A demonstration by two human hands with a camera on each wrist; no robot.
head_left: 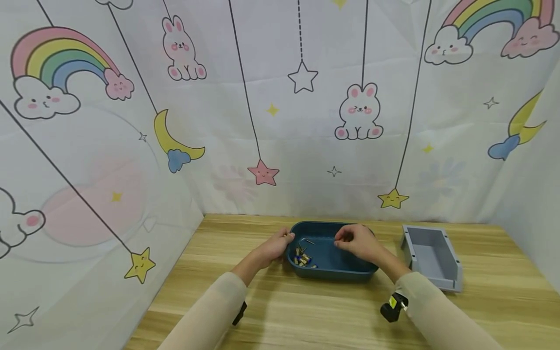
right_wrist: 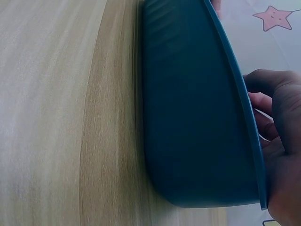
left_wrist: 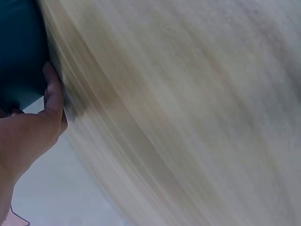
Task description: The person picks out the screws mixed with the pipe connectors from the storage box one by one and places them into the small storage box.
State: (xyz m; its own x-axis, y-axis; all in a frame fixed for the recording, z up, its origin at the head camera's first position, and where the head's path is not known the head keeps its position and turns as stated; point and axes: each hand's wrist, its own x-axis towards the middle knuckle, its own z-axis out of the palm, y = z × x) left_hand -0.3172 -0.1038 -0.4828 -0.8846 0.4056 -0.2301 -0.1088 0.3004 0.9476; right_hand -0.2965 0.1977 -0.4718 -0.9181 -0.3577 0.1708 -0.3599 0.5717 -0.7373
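metal bits (head_left: 303, 258) seem to be getting sorted. left hand (head_left: 274, 245) grips the blue tub (head_left: 334, 275); right hand (head_left: 360, 241) looks narrow, maybe empty, can't tell. next likely needs careful pinching.

Head view bright, shadows soft; wrist views dimmer, slightly blurred

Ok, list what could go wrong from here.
If the left hand tugs the blue tray it grips, the small loose pieces heaped inside might shift. Those pieces look tiny, so the right hand could fumble one. The gray bin stands near the right forearm and may get bumped.
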